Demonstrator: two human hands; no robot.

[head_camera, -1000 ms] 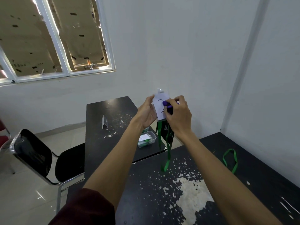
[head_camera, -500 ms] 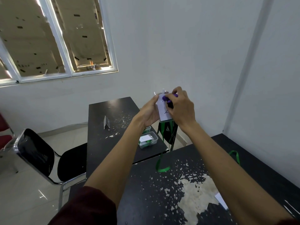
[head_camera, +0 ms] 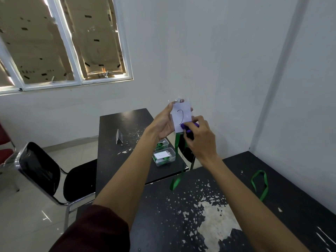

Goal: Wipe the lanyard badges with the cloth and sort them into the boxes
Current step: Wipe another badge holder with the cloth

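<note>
Both hands are up in the air over the worktops. The left hand (head_camera: 162, 122) pinches the white card badge marked "2" (head_camera: 181, 117) by its edge, fingers curled round it. The right hand (head_camera: 201, 138) has its fingers bunched on a small purple cloth (head_camera: 189, 126), pressed against the badge's lower corner. A green ribbon lanyard (head_camera: 177, 160) hangs straight down below the fingers. Beyond and below the left hand sit two clear plastic boxes (head_camera: 164, 157) on the far black worktop (head_camera: 112, 151).
</note>
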